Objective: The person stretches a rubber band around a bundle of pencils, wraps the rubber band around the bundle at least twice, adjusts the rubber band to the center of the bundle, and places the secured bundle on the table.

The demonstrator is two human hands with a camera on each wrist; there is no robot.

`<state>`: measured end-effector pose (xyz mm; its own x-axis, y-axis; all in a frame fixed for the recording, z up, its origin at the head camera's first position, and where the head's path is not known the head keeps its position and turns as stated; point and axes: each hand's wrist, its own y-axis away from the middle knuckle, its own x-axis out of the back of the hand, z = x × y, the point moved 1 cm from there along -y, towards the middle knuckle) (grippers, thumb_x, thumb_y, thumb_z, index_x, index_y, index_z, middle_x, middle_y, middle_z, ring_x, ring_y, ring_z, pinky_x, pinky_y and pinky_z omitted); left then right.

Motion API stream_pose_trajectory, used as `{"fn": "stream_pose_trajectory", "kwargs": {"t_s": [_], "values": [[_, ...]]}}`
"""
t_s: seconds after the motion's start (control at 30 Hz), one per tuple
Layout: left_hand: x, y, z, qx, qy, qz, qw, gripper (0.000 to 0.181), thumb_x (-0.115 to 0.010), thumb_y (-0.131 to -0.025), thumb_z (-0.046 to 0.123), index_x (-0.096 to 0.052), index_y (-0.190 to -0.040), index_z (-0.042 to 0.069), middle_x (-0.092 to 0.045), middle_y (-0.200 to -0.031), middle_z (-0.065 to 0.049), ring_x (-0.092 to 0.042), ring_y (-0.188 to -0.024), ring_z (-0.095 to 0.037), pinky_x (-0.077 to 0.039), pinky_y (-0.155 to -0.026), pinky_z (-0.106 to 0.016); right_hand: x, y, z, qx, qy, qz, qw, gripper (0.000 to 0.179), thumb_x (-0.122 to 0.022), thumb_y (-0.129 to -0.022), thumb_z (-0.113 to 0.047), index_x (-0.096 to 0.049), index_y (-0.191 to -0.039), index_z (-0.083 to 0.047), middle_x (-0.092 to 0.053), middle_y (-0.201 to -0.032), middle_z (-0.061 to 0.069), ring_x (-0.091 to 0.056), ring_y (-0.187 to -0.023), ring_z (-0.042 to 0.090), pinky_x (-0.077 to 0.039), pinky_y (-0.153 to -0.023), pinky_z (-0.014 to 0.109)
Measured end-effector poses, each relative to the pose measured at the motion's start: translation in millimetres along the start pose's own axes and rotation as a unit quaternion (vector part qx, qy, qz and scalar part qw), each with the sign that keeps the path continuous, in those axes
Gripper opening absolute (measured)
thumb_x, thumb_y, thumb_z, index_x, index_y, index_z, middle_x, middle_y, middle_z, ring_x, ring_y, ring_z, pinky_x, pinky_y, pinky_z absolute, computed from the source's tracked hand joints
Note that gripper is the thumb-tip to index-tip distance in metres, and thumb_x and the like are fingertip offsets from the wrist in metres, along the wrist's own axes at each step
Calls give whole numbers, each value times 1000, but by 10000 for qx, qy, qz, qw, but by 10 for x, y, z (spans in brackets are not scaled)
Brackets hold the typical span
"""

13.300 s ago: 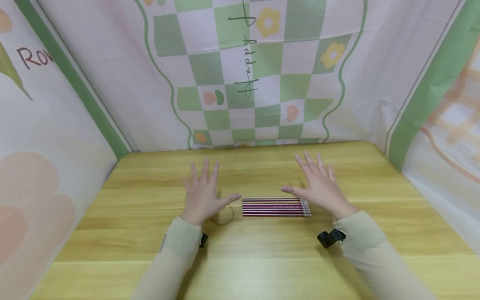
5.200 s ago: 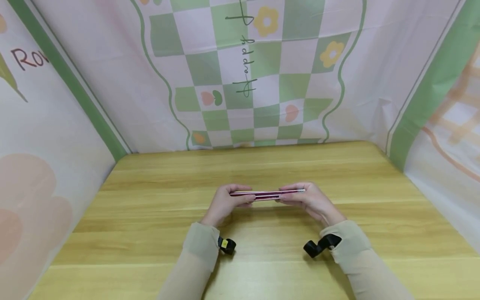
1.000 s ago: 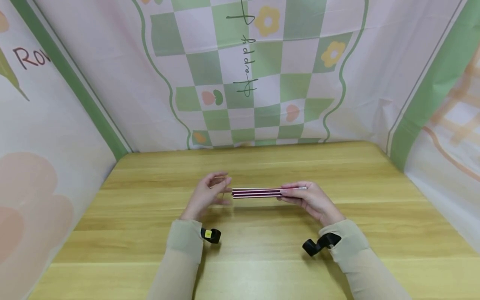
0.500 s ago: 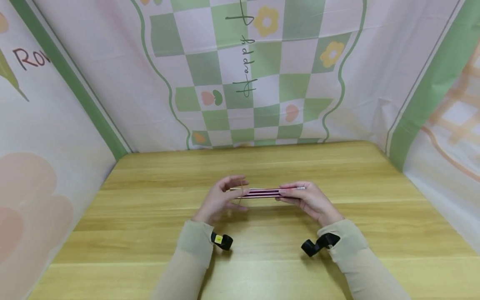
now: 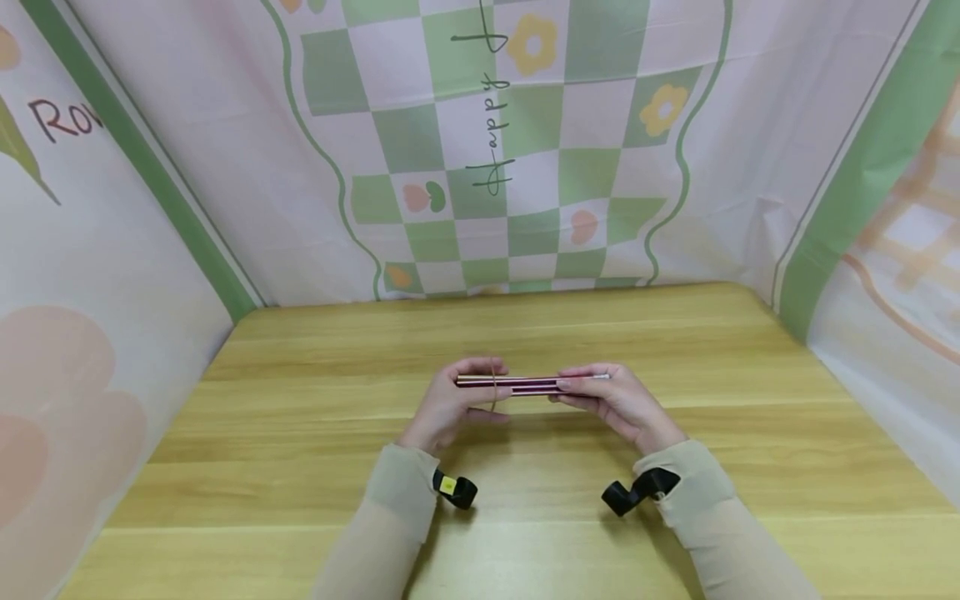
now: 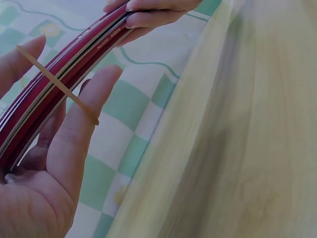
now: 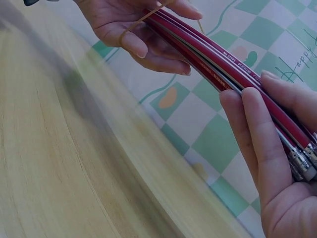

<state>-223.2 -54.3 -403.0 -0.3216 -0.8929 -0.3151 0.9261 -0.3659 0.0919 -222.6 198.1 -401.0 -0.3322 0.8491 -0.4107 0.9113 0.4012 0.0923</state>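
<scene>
My right hand [image 5: 630,408] grips a bundle of dark red striped pencils [image 5: 534,387] near the eraser end, thumb on one side and fingers on the other. Silver ferrules [image 7: 303,161] show past that palm. A thin tan rubber band [image 6: 59,85] is stretched across my left hand [image 5: 441,410], looped over its thumb and spread fingers. The pencils' other ends pass through the band into the space between the left thumb and fingers, reaching toward the palm. In the head view the bundle lies level, held above the table.
The wooden table [image 5: 540,533] spreads under both hands, its far edge meeting a checkered green and white cloth [image 5: 480,237]. More printed cloth hangs left and right. Black wrist mounts [image 5: 633,492] hang just below the sleeves.
My left hand has moved right, carrying the stretched rubber band from beyond the pencil ends to around the bundle. My right hand keeps its grip, nearly still.
</scene>
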Motion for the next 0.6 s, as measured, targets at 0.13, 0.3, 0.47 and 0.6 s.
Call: {"fn": "stream_pose_trajectory", "kwargs": {"t_s": [0.13,0.3,0.47,0.6], "values": [[3,-8,-25,57,89,-31,9999,48,-72,-83,-6,-60,-129,-2,-63,-125,-14,-68,-96,-23,-58,-83,-53,0,-1,2,-7,-17,28,10000,30,-57,-93,13,-78,-91,-7,-76,-94,13,-75,-86,22,-59,-82,25],[9,8,-32,161,418,-244,9987,52,-67,-85,-9,-55,-135,-4,-58,-136,-18,-66,-106,-22,-58,-87,-51,7,7,-7,2,-57,49,10000,29,-56,-93,12,-78,-91,-7,-75,-94,13,-75,-85,23,-59,-81,25],[1,7,-51,129,495,-387,9979,48,-67,-86,-8,-57,-133,-3,-63,-130,-15,-67,-107,-23,-56,-90,-54,20,18,-21,90,-129,-18,9999,29,-55,-95,11,-78,-92,-7,-74,-96,13,-75,-87,22,-58,-82,24],[-3,-3,-90,114,346,-519,9980,37,-68,-88,-3,-62,-125,-1,-69,-120,-11,-69,-108,-28,-52,-93,-58,24,23,-30,201,-242,-43,9995,27,-55,-95,10,-77,-93,-5,-74,-96,13,-75,-87,23,-58,-82,24]]}}
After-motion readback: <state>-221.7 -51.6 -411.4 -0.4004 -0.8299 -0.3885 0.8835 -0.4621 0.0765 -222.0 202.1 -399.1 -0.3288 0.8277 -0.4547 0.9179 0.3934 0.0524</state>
